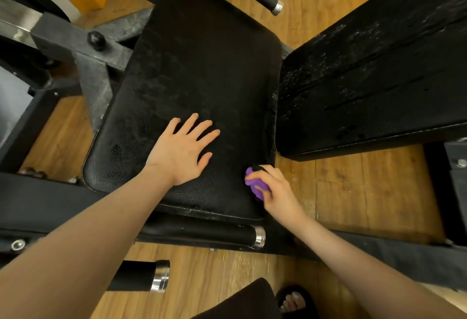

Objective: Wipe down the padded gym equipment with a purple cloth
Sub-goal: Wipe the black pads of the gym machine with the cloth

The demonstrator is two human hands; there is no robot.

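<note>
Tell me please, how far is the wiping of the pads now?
Done: the seat pad shows smeared streaks, so it looks partly wiped. In hand: the right hand holds the purple cloth bunched at that pad's near right edge, while the left hand rests flat on it. Left: the back pad is covered in whitish specks, apparently not yet wiped.

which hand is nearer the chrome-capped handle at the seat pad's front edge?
Right. The right hand, gripping the purple cloth, sits just above the chrome-capped handle. The left hand lies flat on the seat pad, farther up-left.
</note>
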